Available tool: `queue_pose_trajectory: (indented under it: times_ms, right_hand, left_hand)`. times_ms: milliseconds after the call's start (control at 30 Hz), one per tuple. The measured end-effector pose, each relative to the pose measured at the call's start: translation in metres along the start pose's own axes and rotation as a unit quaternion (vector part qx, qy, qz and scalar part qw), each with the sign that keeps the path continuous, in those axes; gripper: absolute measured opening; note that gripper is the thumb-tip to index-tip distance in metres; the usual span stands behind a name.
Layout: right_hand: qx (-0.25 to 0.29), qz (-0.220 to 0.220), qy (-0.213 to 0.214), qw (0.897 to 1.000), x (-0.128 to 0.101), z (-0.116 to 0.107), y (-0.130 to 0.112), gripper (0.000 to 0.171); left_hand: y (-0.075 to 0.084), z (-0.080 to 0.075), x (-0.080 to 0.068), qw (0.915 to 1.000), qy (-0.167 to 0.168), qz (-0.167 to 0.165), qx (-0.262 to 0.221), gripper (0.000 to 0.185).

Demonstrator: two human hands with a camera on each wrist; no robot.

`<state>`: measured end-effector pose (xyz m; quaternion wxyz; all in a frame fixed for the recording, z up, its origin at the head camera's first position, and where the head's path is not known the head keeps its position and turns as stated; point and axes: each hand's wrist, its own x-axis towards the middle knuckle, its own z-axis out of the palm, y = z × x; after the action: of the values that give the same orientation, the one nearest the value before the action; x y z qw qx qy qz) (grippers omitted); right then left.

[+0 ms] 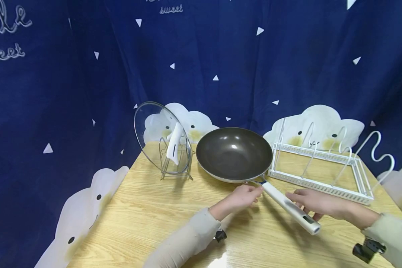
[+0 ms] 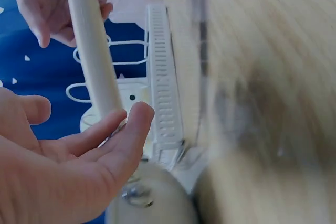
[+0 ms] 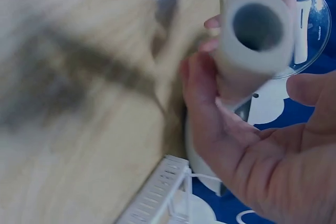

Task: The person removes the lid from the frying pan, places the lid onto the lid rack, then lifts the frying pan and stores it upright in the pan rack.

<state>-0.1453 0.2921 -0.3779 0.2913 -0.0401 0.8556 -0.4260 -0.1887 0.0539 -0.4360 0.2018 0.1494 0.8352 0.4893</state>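
Nearest the camera, two pale sleeves reach in over the wooden table (image 1: 147, 219); each wrist carries a small dark camera mount; the right hand (image 1: 316, 203) lies under and beside the outer half of the white handle (image 1: 289, 206), fingers straight and relaxed, touching it from the far side rather than clasping it; in the right wrist view those fingers (image 3: 202, 106) cradle the hollow end of the handle (image 3: 252, 45) with the thumb held apart, so the hand is loose, not clenched; the left hand (image 1: 242, 197) sits at the inner end of the handle, where it joins the pan, fingers only lightly bent; the left wrist view shows its fingertips (image 2: 131, 129) touching the handle (image 2: 94, 61) with the palm open and the thumb off it, a released touch and no grasp; the handle slants up off the table from the pan towards the viewer's right; just beyond the hands the dark non-stick wok (image 1: 233, 153) rests on the table near its middle, tilted slightly; to its right, just beside the rim, lies a white wire rack (image 1: 318, 175) with curved dividers; to its left a glass lid (image 1: 160, 136) with a white knob stands upright in a small metal stand (image 1: 175, 173); behind everything hangs a dark blue curtain (image 1: 238, 63) printed with white triangles and clouds.
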Motion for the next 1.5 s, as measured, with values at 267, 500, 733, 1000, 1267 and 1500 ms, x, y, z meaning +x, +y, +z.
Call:
queue_pose_trajectory:
  times_ms: [267,500,733,1000,1267,1500]
  right_hand:
    - [0.144,-0.06,-0.125,0.98,0.002,0.006,0.026,0.04]
    - [0.219,-0.084,-0.178,0.956,0.007,0.014,0.036,0.033]
    - [0.211,-0.097,-0.16,0.959,0.007,0.019,0.037,0.037]
    - [0.202,-0.102,-0.152,0.962,0.006,0.018,0.04,0.04]
    - [0.201,-0.105,-0.153,0.962,0.006,0.019,0.041,0.041]
    - [0.197,-0.113,-0.149,0.963,0.006,0.023,0.037,0.04]
  left_hand:
    - [-0.001,0.023,0.016,0.9801,-0.016,-0.057,-0.19,0.047]
    - [-0.009,0.036,0.031,0.9452,-0.037,-0.101,-0.308,0.048]
    - [-0.005,0.055,0.042,0.9097,-0.051,-0.13,-0.391,0.043]
    - [0.009,0.076,0.045,0.8562,0.0,-0.128,-0.501,0.033]
    - [0.012,0.083,0.05,0.8237,0.027,-0.1,-0.557,0.023]
    - [0.009,0.084,0.049,0.827,0.043,-0.089,-0.553,0.019]
